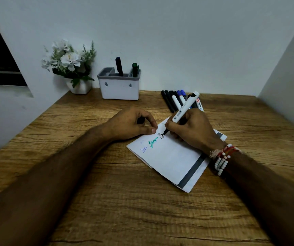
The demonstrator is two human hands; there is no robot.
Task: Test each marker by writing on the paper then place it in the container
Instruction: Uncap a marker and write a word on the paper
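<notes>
The right hand [195, 129] pinches a white-barrelled marker [186, 106] low on its barrel, fingers [171, 124] curled close round it just above the black tip, which touches the paper [171, 157] at the end of a black squiggle, right of a green scrawl and a small blue one. The left hand [130, 123] rests on the worktop [107, 201] by the paper's far left edge, its fingers curled round a small dark thing that looks like the black cap [140, 120], with the thumb tip at the sheet's edge. The marker reads as light, stiff, smooth plastic, so a slim pinch is enough. Held near the tip it writes steadily, but once capped, a hold nearer mid-barrel would likely suit dropping it into the container [119, 89], far and left against the wall. The folded paper looks thin and could slide if not pinned. More markers [171, 100] lie in a row on the far right, just beyond the writing hand; a dark blue marker [119, 66] and a green marker [134, 69] stand upright in the container
</notes>
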